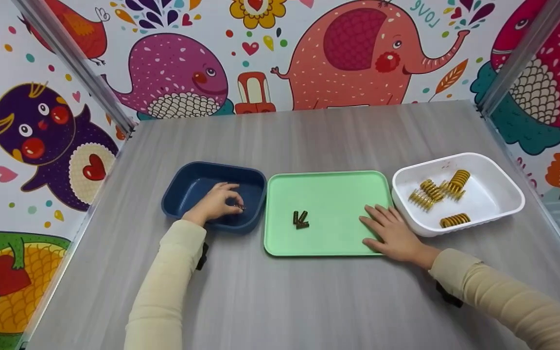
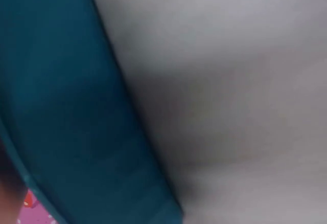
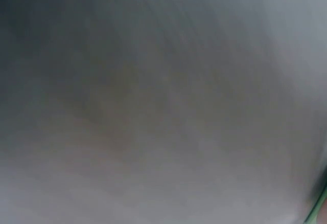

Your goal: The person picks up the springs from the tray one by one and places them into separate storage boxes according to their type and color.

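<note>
In the head view, my left hand reaches into the dark blue bin, where thumb and index finger pinch a small dark coil spring low over its floor. On the green tray beside it lie 3 small dark springs, grouped left of centre. My right hand rests with spread fingers on the tray's right edge and holds nothing. The left wrist view is filled mostly by the blue bin's outer wall. Blurred tabletop takes up the right wrist view, with a green tray rim at the corner.
To the right of the tray stands a white bin with several larger yellow springs. The bins and tray stand side by side on a grey wood-grain table. Printed panels and metal posts border the table.
</note>
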The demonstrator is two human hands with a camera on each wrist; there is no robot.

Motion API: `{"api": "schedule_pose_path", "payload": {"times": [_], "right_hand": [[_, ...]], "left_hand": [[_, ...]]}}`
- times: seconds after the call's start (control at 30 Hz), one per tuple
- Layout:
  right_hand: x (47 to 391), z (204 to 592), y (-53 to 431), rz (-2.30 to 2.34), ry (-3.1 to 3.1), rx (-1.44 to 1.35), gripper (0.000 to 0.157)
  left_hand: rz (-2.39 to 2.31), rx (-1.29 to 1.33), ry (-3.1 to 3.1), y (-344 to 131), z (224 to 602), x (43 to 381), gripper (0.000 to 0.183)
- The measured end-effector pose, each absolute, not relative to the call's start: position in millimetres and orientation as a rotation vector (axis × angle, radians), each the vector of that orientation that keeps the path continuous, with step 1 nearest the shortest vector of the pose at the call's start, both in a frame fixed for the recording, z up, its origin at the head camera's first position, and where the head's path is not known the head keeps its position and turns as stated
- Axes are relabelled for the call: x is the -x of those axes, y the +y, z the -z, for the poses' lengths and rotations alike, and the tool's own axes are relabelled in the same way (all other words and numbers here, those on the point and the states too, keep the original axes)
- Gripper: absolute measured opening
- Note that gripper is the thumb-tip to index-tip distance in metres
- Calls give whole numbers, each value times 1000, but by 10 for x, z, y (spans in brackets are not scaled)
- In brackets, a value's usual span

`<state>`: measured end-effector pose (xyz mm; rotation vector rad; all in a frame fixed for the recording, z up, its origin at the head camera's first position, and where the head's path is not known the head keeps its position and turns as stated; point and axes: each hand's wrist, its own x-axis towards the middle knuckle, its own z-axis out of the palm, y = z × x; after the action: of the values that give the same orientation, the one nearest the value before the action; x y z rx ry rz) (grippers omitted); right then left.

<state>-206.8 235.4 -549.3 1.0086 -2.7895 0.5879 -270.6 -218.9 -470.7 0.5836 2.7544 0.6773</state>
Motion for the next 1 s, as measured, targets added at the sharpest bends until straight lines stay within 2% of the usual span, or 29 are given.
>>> {"api": "schedule_pose_path", "payload": {"times": [0.23, 0.57, 1.0], "right_hand": [[2059, 5472, 2351, -576, -2816, -994, 56], [2062, 5464, 2349, -573, -2805, -997, 57], [2061, 5467, 2348, -579, -2812, -994, 56]], "left_hand": [[-693, -493, 2674, -2216, 4794, 2740, 10], [-680, -510, 2671, -2136, 4826, 2779, 6], [-716, -465, 2681, -2133, 4811, 2763, 13]]}}
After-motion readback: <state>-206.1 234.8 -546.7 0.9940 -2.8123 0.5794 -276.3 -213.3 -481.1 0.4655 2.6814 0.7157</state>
